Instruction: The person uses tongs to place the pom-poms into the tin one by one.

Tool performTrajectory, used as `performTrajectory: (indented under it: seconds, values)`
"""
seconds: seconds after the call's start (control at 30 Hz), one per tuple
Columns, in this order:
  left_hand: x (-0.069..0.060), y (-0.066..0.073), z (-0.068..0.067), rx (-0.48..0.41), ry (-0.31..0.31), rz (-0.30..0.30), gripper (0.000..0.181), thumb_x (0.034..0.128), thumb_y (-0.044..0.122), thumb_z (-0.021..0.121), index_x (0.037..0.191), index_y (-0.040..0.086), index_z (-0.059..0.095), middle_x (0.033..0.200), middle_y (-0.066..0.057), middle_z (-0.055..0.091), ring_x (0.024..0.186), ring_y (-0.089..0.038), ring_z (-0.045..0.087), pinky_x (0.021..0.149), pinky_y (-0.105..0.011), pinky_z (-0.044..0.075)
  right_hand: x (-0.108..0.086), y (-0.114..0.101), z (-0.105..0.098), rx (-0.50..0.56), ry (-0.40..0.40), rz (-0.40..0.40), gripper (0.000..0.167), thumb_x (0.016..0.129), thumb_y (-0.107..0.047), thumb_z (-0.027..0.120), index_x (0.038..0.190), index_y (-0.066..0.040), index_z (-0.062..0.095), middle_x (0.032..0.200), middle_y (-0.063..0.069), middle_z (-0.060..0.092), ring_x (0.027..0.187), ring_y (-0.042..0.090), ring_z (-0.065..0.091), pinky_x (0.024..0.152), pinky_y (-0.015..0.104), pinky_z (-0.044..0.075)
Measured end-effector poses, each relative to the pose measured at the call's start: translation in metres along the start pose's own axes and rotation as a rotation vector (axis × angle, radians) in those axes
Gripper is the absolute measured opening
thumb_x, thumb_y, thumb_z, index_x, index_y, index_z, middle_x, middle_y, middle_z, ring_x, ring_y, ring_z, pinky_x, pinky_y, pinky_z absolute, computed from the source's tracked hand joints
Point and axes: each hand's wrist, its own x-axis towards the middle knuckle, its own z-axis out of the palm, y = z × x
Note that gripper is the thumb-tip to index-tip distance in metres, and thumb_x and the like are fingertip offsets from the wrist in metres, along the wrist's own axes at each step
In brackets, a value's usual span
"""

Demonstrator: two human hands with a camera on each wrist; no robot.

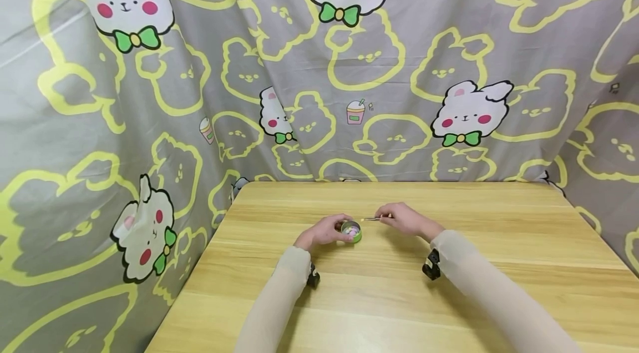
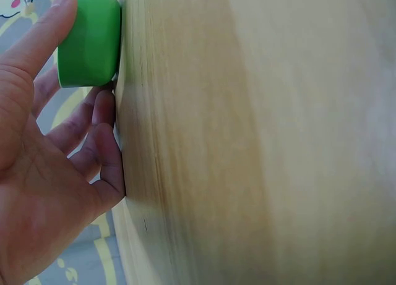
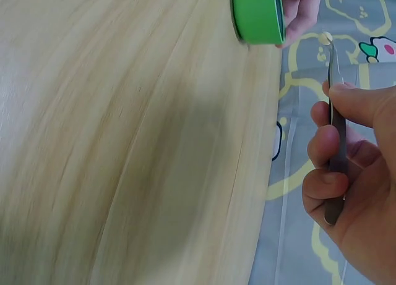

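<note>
A small round green tin point(image 1: 356, 238) stands on the table, with several small pastel pieces point(image 1: 351, 230) inside it. My left hand point(image 1: 326, 230) grips the tin from the left, its thumb at the near side. In the left wrist view, the thumb lies along the green wall and the other fingers are partly behind it. To the right of the tin, my right hand point(image 1: 405, 220) holds metal tweezers point(image 3: 337, 143) between thumb and fingers. Their tips pinch a tiny pale yellow piece point(image 3: 326, 38), just right of the tin's rim and above the table.
The wooden table point(image 1: 474, 286) stretches out around both hands. Behind it and at the sides hangs a grey curtain point(image 1: 299, 75) with yellow outlines and white cartoon animals. Each wrist carries a small black device, such as the one on the right wrist point(image 1: 431, 265).
</note>
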Motion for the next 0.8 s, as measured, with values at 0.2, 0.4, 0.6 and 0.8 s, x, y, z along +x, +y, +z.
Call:
performTrajectory:
  seconds: [0.2,0.4,0.6,0.8]
  values:
    - [0.0,-0.001,0.0,-0.004,0.0,-0.003,0.049,0.0835,0.027,0.074,0.128,0.019,0.056,0.112,0.0,0.06,0.093,-0.01,0.055,0.083,-0.03,0.043,0.005,-0.005,0.006,-0.032,-0.019,-0.02,0.015,0.094,-0.007,0.057,0.103,-0.006,0.069,0.098,0.005,0.067,0.091,0.02,0.061,0.079,0.039,0.048]
    - [0.0,0.0,0.001,-0.002,0.0,0.001,0.049,0.0839,0.025,0.074,0.128,0.017,0.056,0.111,0.0,0.06,0.092,-0.01,0.055,0.082,-0.029,0.044,0.008,-0.01,0.012,-0.033,-0.023,-0.044,0.015,0.092,-0.005,0.058,0.102,-0.005,0.069,0.097,0.006,0.067,0.091,0.022,0.062,0.079,0.04,0.048]
    - [-0.001,0.003,-0.001,0.002,-0.007,0.002,0.049,0.0841,0.024,0.074,0.129,0.017,0.056,0.11,0.0,0.06,0.092,-0.011,0.055,0.082,-0.03,0.043,0.009,-0.012,0.015,-0.015,-0.047,-0.027,0.015,0.092,-0.005,0.058,0.103,-0.004,0.069,0.098,0.006,0.067,0.089,0.019,0.061,0.078,0.037,0.048]
    - [0.0,0.002,-0.001,0.015,-0.009,0.006,0.051,0.084,0.026,0.074,0.131,0.018,0.055,0.108,0.002,0.06,0.092,-0.01,0.055,0.082,-0.029,0.043,0.01,-0.011,0.017,-0.004,-0.069,-0.005,0.015,0.093,-0.005,0.057,0.103,-0.004,0.069,0.098,0.005,0.067,0.088,0.018,0.06,0.078,0.038,0.048]
